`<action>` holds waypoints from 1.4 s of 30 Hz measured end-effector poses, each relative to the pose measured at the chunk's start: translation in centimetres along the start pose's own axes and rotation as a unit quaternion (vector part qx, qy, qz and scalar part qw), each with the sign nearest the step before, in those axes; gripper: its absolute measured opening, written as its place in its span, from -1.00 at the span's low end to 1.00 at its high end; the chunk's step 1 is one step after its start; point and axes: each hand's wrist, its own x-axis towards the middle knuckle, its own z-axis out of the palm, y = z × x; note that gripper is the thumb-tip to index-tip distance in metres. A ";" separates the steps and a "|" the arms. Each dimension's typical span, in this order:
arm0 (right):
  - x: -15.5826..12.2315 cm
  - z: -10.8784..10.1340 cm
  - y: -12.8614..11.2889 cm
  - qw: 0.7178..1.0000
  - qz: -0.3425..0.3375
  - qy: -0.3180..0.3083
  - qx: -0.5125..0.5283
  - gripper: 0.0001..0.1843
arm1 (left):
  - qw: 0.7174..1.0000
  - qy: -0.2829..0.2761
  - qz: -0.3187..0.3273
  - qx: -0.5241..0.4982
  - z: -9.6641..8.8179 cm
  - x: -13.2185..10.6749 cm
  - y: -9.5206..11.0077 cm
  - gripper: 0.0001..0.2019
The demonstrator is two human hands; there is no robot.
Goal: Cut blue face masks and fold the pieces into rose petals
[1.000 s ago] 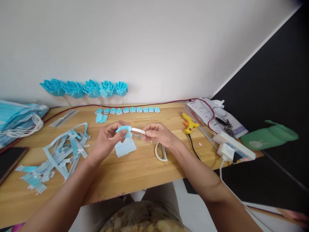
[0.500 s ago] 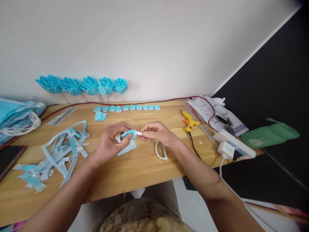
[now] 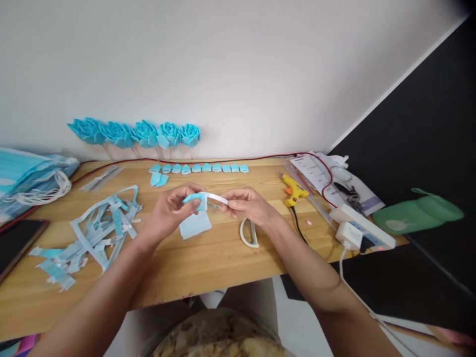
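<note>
My left hand (image 3: 176,204) pinches a small light-blue piece of fabric (image 3: 197,200) with a pale edge, over the middle of the table. From that edge a narrow white strip (image 3: 217,198) arches across to my right hand (image 3: 245,203), whose thumb and fingers are closed on its other end. Whether the strip is stuck to the fabric cannot be made out. Below my left hand lies a flat light-blue fabric square (image 3: 195,225). Near my right wrist rests a white D-shaped ring (image 3: 243,234). Behind my hands, several folded blue petals (image 3: 206,168) form a row.
Blue fabric roses (image 3: 145,134) on thin stems lean at the wall. Fabric scraps (image 3: 98,228) and a bag of masks (image 3: 22,171) lie left, with a phone (image 3: 22,243). A yellow glue gun (image 3: 295,191), power strip (image 3: 375,235) and green pouch (image 3: 418,210) are right.
A longer stretch of white strip now shows between my hands, and the blue piece looks flatter and turned. My left hand uncovers more of the fabric square. The view has shifted slightly.
</note>
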 end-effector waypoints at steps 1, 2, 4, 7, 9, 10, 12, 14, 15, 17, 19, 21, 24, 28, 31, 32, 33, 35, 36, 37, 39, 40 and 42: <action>0.0 -0.1 0.1 1.000 -0.006 0.006 0.018 -0.73 | 1.000 0.006 -0.008 -0.009 0.0 0.1 -0.2 -0.75; 0.0 -0.2 0.1 0.999 -0.010 0.012 0.033 -0.73 | 1.000 0.009 -0.015 -0.019 -0.1 0.2 -0.5 -0.76; 0.0 -0.4 0.1 0.998 -0.014 0.020 0.052 -0.72 | 0.998 0.004 -0.024 -0.055 0.0 0.3 -1.0 -0.76; 0.0 -0.3 0.0 0.997 -0.024 0.020 0.066 -0.71 | 0.986 -0.015 -0.045 -0.162 0.2 0.3 -1.5 -0.76; -0.1 -0.2 0.0 0.998 -0.025 0.016 0.060 -0.74 | 0.979 -0.025 -0.054 -0.195 0.3 0.2 -1.6 -0.77; -0.1 -0.1 0.0 0.998 -0.022 0.013 0.053 -0.75 | 0.980 -0.027 -0.053 -0.189 0.3 0.2 -1.6 -0.76; -0.1 -0.2 0.0 0.999 -0.017 0.002 0.040 -0.75 | 0.987 -0.030 -0.040 -0.155 0.1 0.1 -1.4 -0.74; -0.1 -0.2 0.1 0.999 -0.014 -0.006 0.035 -0.76 | 0.991 -0.040 -0.026 -0.126 -0.2 0.0 -1.2 -0.70; -0.1 -0.3 0.2 0.999 -0.011 -0.008 0.036 -0.76 | 0.992 -0.046 -0.020 -0.119 -0.3 0.0 -1.2 -0.69; 0.0 -0.3 0.3 0.999 -0.004 -0.008 0.036 -0.76 | 0.992 -0.052 -0.012 -0.111 -0.5 0.0 -1.1 -0.68; 0.1 -0.2 0.5 0.999 0.000 -0.008 0.032 -0.76 | 0.994 -0.046 -0.013 -0.098 -0.7 0.1 -1.1 -0.70; 0.2 -0.2 0.6 1.000 0.001 -0.005 0.030 -0.76 | 0.996 -0.042 -0.016 -0.074 -0.7 0.1 -1.1 -0.75; 0.3 -0.2 0.7 0.999 0.008 0.004 0.031 -0.76 | 0.998 -0.052 -0.013 -0.034 -0.7 0.1 -0.8 -0.78; 0.4 0.1 0.5 1.000 0.023 0.008 -0.003 -0.79 | 0.997 -0.078 0.008 0.019 -0.4 -0.1 0.0 -0.83; 0.4 0.5 0.4 0.997 0.033 0.024 -0.060 -0.81 | 0.988 -0.098 0.063 0.103 0.1 -0.2 0.5 -0.88; 0.4 0.6 0.4 0.996 0.034 0.031 -0.075 -0.81 | 0.983 -0.099 0.083 0.131 0.2 -0.2 0.6 -0.89; 0.4 0.6 0.4 0.995 0.031 0.039 -0.081 -0.81 | 0.979 -0.096 0.101 0.150 0.3 -0.2 0.6 -0.89; 0.4 0.6 0.4 0.997 0.015 0.052 -0.062 -0.81 | 0.980 -0.070 0.118 0.147 0.3 -0.1 0.5 -0.87; 0.4 0.6 0.4 0.998 0.005 0.057 -0.040 -0.81 | 0.984 -0.051 0.114 0.125 0.3 -0.1 0.3 -0.86; 0.4 0.5 0.3 0.998 -0.002 0.059 -0.017 -0.80 | 0.990 -0.032 0.098 0.093 0.2 0.0 0.1 -0.85; 0.4 0.3 0.3 0.998 -0.007 0.055 0.024 -0.79 | 0.999 -0.004 0.049 0.017 0.0 0.2 -0.6 -0.82; 0.3 0.3 0.3 0.998 -0.006 0.049 0.037 -0.78 | 0.999 0.003 0.023 -0.023 -0.1 0.2 -1.0 -0.81; 0.3 0.2 0.3 0.998 -0.004 0.034 0.046 -0.79 | 0.996 -0.001 -0.016 -0.091 -0.2 0.3 -1.6 -0.80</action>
